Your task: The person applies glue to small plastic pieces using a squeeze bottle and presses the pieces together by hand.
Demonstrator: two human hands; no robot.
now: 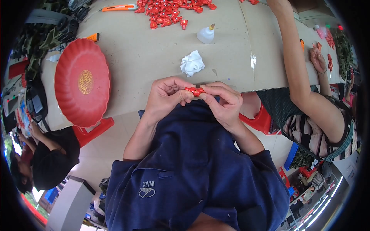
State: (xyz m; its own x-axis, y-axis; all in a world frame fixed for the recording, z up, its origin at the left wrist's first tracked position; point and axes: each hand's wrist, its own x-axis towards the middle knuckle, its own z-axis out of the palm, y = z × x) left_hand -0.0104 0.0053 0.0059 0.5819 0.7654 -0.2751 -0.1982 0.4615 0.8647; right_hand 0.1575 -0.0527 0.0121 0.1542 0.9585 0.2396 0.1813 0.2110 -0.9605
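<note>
A small red plastic figure piece (195, 91) is pinched between my two hands at the near edge of the table. The thumb and fingers of my left hand (168, 95) close on its left end. My right hand (222, 101) grips its right end between thumb and forefinger. Fingertips cover both ends, so its full shape is hidden. Just beyond my hands lies a crumpled white tissue (192, 63). Farther off stands a small white squeeze bottle (206, 35) with a narrow tip. A heap of similar red pieces (163, 13) spreads over the far side.
At left, a scalloped red tray (83, 104) reaches the table's near edge. An orange utility knife (119, 7) lies at the far left, with another orange-and-black tool (93, 37) behind the tray. A co-worker's arm (293, 54) stretches across the table at right; another person (54, 154) sits at left.
</note>
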